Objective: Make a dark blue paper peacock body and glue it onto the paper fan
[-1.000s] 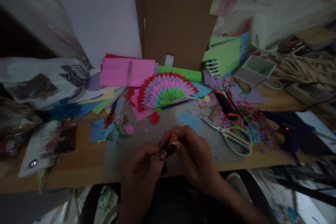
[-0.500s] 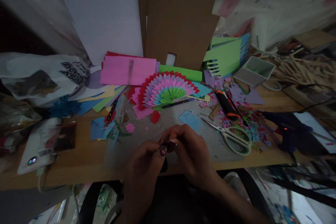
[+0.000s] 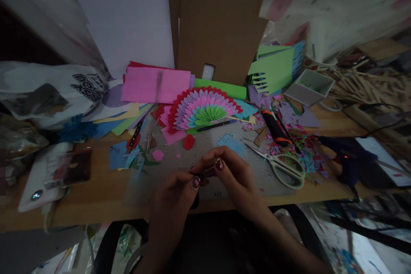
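Dark glossy nail polish on left hand (image 3: 175,195) and right hand (image 3: 237,180).

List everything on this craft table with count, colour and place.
paper fan: one, red, pink and green, table centre
pink sheet: one, pink, behind fan
cardboard: one, brown, upright at back
utility knife: one, black and orange, right of fan
scissors: one, pale handles, in front of knife
paper scraps: many, mixed colours, right side
small dark piece: one, dark, front centre, pinched
left hand: one, fingers on piece
right hand: one, fingers on piece
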`<state>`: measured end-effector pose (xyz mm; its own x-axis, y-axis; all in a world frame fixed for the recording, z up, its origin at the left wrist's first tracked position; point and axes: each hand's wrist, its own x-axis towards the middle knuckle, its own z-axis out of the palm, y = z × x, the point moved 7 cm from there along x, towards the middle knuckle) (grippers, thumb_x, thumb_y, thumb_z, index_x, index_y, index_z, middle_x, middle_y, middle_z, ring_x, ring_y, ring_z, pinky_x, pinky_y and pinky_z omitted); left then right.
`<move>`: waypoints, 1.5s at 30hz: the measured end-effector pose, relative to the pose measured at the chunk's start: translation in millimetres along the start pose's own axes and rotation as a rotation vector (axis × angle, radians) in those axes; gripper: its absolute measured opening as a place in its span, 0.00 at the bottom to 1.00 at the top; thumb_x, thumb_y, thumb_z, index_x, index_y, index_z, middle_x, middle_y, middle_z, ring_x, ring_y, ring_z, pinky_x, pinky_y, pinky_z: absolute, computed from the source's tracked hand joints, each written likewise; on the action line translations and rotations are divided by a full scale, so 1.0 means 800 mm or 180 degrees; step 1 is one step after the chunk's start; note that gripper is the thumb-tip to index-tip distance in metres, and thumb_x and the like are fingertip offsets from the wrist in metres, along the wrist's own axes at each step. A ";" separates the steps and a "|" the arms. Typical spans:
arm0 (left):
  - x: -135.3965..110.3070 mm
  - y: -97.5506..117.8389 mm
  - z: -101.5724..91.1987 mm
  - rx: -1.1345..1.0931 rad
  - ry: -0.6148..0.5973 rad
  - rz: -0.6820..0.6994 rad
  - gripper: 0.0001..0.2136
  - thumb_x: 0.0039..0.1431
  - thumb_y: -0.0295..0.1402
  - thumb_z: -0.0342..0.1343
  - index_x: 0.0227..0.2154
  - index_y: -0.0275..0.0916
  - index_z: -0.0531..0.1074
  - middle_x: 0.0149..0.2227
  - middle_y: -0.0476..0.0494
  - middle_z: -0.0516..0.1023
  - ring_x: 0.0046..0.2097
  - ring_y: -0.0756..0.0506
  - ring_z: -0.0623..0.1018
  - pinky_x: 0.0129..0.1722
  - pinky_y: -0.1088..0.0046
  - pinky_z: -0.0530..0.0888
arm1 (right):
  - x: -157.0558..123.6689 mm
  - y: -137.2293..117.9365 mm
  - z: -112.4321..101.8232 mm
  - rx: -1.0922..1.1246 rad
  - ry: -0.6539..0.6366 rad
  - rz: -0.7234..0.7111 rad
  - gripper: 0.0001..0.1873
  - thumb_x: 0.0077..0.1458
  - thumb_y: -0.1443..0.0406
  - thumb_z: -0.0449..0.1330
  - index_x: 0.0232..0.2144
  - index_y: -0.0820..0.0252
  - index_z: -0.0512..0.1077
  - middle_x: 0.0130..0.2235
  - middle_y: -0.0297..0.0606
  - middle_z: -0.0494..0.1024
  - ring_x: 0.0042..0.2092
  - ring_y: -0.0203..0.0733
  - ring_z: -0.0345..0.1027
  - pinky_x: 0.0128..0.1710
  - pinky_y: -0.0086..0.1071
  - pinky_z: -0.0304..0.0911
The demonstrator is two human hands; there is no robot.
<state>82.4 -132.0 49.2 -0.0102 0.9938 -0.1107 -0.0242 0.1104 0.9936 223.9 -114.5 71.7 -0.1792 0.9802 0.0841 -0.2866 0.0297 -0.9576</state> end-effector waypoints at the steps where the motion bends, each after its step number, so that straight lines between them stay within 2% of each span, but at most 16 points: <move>1: 0.000 0.000 0.001 -0.0012 -0.0075 0.0019 0.06 0.60 0.30 0.61 0.28 0.41 0.79 0.30 0.48 0.84 0.35 0.47 0.82 0.36 0.76 0.78 | 0.000 -0.002 -0.001 -0.0028 -0.0013 0.0062 0.14 0.67 0.53 0.58 0.38 0.57 0.74 0.34 0.37 0.82 0.35 0.37 0.76 0.38 0.32 0.72; 7: -0.004 0.004 0.002 0.0173 -0.0133 0.0128 0.05 0.57 0.27 0.61 0.27 0.42 0.78 0.29 0.51 0.82 0.33 0.49 0.81 0.33 0.79 0.77 | -0.005 -0.003 -0.008 -0.0616 0.0218 0.0263 0.19 0.61 0.49 0.64 0.32 0.58 0.74 0.31 0.37 0.81 0.33 0.38 0.76 0.33 0.31 0.70; 10: -0.007 0.008 0.003 0.0151 0.0016 0.0208 0.05 0.57 0.27 0.61 0.28 0.42 0.79 0.31 0.51 0.83 0.36 0.49 0.82 0.37 0.79 0.77 | -0.006 -0.001 -0.008 -0.0686 0.0289 0.0269 0.19 0.61 0.49 0.64 0.31 0.58 0.74 0.31 0.37 0.80 0.33 0.38 0.76 0.34 0.31 0.70; 17: -0.008 0.024 0.005 0.0498 0.0064 0.0682 0.07 0.57 0.25 0.61 0.29 0.44 0.80 0.33 0.52 0.84 0.38 0.49 0.83 0.40 0.78 0.78 | -0.002 -0.009 -0.007 -0.0819 0.0202 0.0166 0.20 0.62 0.48 0.62 0.31 0.58 0.75 0.31 0.37 0.81 0.33 0.40 0.76 0.34 0.32 0.71; 26: -0.013 0.025 0.004 0.0762 0.0061 0.0959 0.08 0.59 0.24 0.60 0.33 0.46 0.78 0.34 0.55 0.83 0.39 0.50 0.82 0.41 0.79 0.76 | -0.003 -0.011 -0.004 -0.1124 0.0121 0.0174 0.18 0.64 0.51 0.61 0.32 0.59 0.77 0.32 0.38 0.82 0.34 0.40 0.77 0.31 0.31 0.70; 29: -0.014 0.025 0.002 0.0777 0.0047 0.0941 0.07 0.60 0.25 0.59 0.33 0.45 0.78 0.35 0.52 0.83 0.39 0.49 0.81 0.41 0.76 0.76 | -0.004 -0.010 -0.004 -0.0987 0.0132 0.0244 0.18 0.64 0.51 0.61 0.32 0.59 0.77 0.32 0.38 0.82 0.34 0.40 0.77 0.33 0.31 0.72; 34: -0.009 0.028 0.002 0.0842 0.0053 0.0847 0.05 0.60 0.27 0.58 0.30 0.43 0.75 0.31 0.50 0.82 0.35 0.47 0.81 0.37 0.74 0.77 | -0.005 -0.005 -0.001 -0.0412 0.0046 0.0388 0.19 0.67 0.52 0.58 0.33 0.58 0.77 0.33 0.37 0.83 0.33 0.38 0.79 0.35 0.32 0.76; 39: -0.008 0.034 0.009 0.0936 -0.0001 0.0992 0.07 0.60 0.25 0.56 0.30 0.43 0.74 0.33 0.51 0.83 0.38 0.48 0.82 0.39 0.77 0.77 | -0.007 -0.006 -0.003 -0.0967 0.0180 0.0256 0.16 0.67 0.54 0.59 0.33 0.59 0.75 0.32 0.38 0.83 0.32 0.37 0.78 0.31 0.29 0.73; 45: -0.015 0.043 0.012 0.1384 0.0076 0.1460 0.06 0.60 0.23 0.55 0.33 0.41 0.74 0.33 0.49 0.83 0.37 0.50 0.82 0.38 0.78 0.76 | -0.010 -0.011 -0.002 -0.1303 0.0274 0.0039 0.13 0.68 0.58 0.57 0.33 0.58 0.73 0.33 0.38 0.82 0.30 0.36 0.76 0.29 0.27 0.72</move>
<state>91.2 -139.8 84.5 0.0544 0.9413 0.3332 0.3964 -0.3266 0.8580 228.9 -122.2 78.9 -0.0959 0.9932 0.0653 0.1160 0.0763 -0.9903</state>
